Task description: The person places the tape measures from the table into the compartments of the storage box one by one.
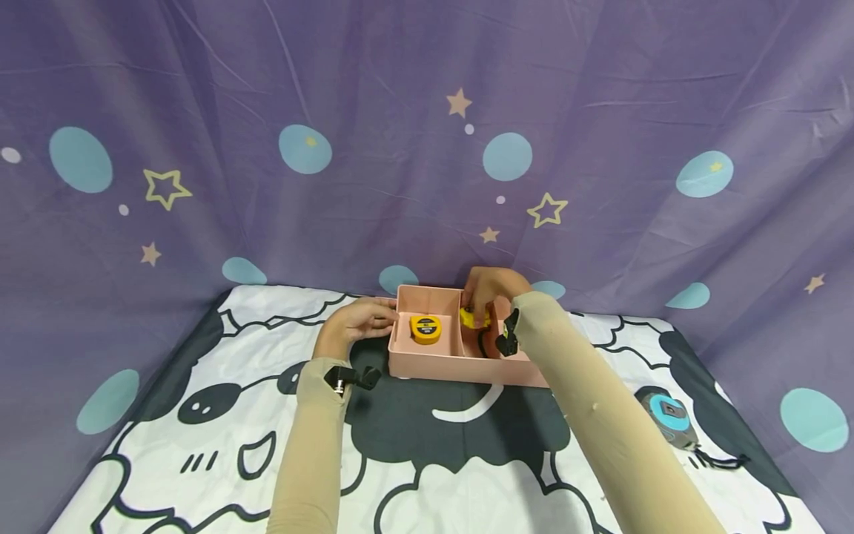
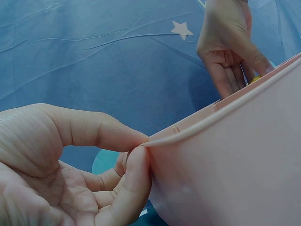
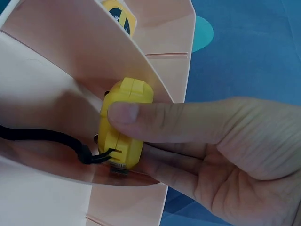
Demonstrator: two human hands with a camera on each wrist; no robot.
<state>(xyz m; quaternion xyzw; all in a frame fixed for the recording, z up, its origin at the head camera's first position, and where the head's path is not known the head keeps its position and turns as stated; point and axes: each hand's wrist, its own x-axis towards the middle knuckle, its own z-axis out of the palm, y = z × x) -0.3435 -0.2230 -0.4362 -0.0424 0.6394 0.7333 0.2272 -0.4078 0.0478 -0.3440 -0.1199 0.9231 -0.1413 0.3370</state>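
Note:
A pink divided box (image 1: pixel 467 368) stands at the back of the table. My left hand (image 1: pixel 363 320) pinches its left rim between thumb and fingers, plain in the left wrist view. My right hand (image 1: pixel 492 288) reaches down into the compartment right of the first divider. There it holds a yellow tape measure (image 3: pixel 124 141), thumb on one side and fingers behind. A black wrist strap (image 3: pixel 42 135) trails from that tape measure across the compartment. Another yellow tape measure (image 1: pixel 425 329), with a black label, lies in the left compartment. My right forearm hides the box's right end.
A grey and blue tape measure (image 1: pixel 669 420) with a black strap lies on the cartoon-print cloth (image 1: pixel 227 445), right of my right forearm. A purple curtain (image 1: pixel 400 148) with stars and dots hangs close behind the box.

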